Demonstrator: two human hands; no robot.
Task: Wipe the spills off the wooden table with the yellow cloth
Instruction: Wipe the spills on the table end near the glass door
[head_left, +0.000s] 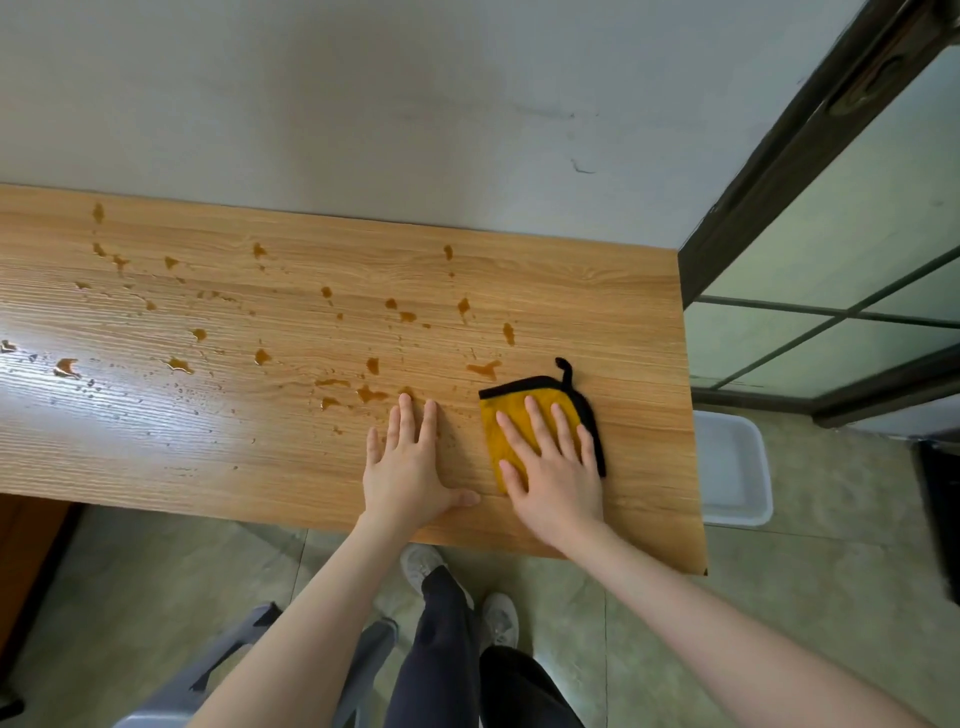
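The wooden table (260, 467) stands against the wall, with several brown spills (371, 394) and water droplets scattered over its left and middle. A folded yellow cloth (511, 413) with black trim and a black loop lies near the table's right end. My right hand (545, 467) rests flat on the cloth, fingers spread and pressing it down. To its left, my left hand (410, 462) lies flat on the bare wood, fingertips just short of the nearest spill.
A white plastic tub (730, 462) sits on the floor beyond the table's right edge. A dark-framed glass door (831, 260) is at the right. A grey chair (249, 654) stands on the tiled floor beside my legs and white shoes.
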